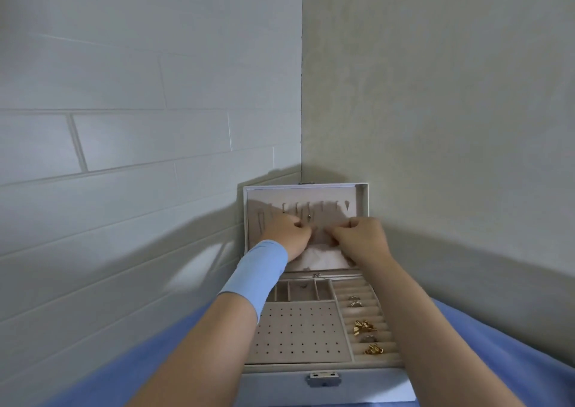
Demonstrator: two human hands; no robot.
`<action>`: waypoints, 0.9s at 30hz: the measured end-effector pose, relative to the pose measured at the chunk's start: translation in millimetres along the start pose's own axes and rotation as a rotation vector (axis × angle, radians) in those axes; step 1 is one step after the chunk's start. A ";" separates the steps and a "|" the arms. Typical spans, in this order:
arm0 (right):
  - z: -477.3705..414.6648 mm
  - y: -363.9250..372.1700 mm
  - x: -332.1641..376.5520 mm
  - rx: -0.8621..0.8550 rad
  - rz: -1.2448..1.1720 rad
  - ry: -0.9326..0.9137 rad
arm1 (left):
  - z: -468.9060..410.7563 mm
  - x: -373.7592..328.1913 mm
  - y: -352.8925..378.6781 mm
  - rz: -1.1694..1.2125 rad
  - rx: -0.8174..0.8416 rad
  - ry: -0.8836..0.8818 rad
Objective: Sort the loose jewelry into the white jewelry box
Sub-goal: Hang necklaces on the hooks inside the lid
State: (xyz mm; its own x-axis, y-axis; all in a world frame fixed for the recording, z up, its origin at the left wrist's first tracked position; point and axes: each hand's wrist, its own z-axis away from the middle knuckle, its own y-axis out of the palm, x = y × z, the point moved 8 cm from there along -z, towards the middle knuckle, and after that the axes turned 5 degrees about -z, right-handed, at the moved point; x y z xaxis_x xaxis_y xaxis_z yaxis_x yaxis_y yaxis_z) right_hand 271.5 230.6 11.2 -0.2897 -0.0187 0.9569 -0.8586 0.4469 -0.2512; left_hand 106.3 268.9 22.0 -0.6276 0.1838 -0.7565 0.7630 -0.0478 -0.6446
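The white jewelry box (323,385) stands open on a blue cloth, its lid (362,201) upright against the wall corner. Inside the lid a row of hooks (314,207) runs across the beige lining, and a thin chain (260,224) hangs at the left. My left hand (287,235) and my right hand (361,238) are both raised in front of the lid lining, fingertips pinched and almost touching. Whatever fine thing they hold is too small to make out. Gold rings (365,327) sit in the ring rolls on the right. The earring panel (298,332) is bare.
Small compartments (303,290) lie behind the earring panel. A metal clasp (323,379) is on the box's front. The blue cloth (497,360) covers the surface. White brick wall (124,158) at left, plain wall (435,126) at right, close behind the box.
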 end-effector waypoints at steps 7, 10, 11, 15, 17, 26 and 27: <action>39.1 31.9 3.4 0.377 -0.207 0.147 | 42.6 -6.0 8.2 0.117 0.349 0.105; 39.9 26.2 13.7 0.382 -0.218 0.081 | 52.7 -1.2 7.1 0.012 0.427 0.159; 39.4 22.2 16.9 0.366 -0.171 0.050 | 53.3 0.4 4.9 -0.001 0.410 0.156; 39.6 7.7 37.0 0.297 -0.011 -0.106 | 43.6 0.8 -0.3 -0.069 0.200 0.129; 37.2 3.0 43.7 0.266 0.048 -0.186 | 44.8 -6.0 10.6 -0.002 0.208 0.138; 25.9 -6.6 35.1 0.304 0.081 -0.186 | 45.5 -15.3 12.1 0.151 0.185 0.118; 25.1 -4.2 29.4 0.358 0.132 -0.149 | 44.6 -16.6 9.0 0.150 0.174 0.125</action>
State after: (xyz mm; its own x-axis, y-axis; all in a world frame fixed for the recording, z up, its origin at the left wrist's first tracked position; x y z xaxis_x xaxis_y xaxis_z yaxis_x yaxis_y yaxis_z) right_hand 256.0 205.8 36.8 -0.4430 -0.1230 0.8880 -0.8952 0.1148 -0.4307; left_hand 116.7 221.6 23.9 -0.4776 0.2809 -0.8325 0.8010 -0.2501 -0.5440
